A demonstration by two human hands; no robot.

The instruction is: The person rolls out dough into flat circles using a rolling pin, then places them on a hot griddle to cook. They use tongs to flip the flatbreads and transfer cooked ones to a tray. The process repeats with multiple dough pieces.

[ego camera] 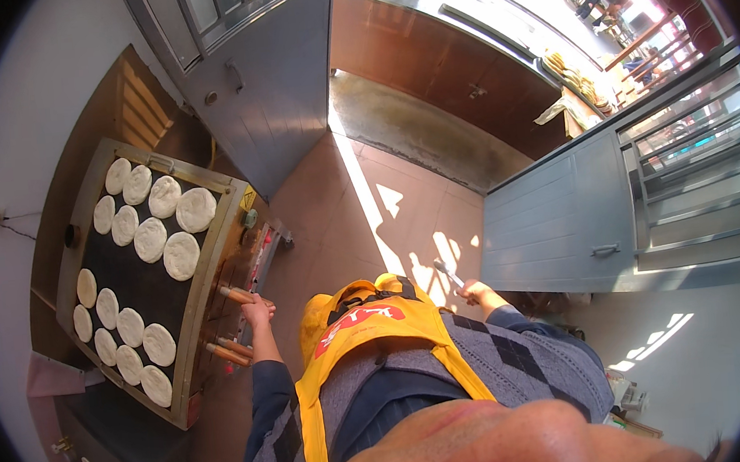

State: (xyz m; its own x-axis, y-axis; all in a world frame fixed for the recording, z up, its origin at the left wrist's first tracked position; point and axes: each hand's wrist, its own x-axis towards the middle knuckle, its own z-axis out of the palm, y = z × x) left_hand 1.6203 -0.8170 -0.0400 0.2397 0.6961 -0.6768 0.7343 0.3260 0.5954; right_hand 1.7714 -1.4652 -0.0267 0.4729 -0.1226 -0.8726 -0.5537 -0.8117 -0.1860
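Note:
My left hand [259, 310] is closed around one of the wooden handles [237, 294] on the front of a flat griddle oven [202, 292]. Further wooden handles [229, 353] stick out just below it. Two groups of round, pale dough flatbreads [196, 210] lie on the dark griddle plate [128, 262], with a bare strip of plate between them. My right hand [474, 292] is shut on a utensil with a metal end [447, 273], held out over the floor at my right side. Its exact kind is hard to tell.
A grey metal door [265, 88] stands open beyond the griddle; another grey door [548, 228] is at the right. A brown-fronted counter [421, 61] spans the doorway, with stacked flatbreads [571, 78] at its right end. A dark cabinet [123, 431] adjoins the griddle's near side.

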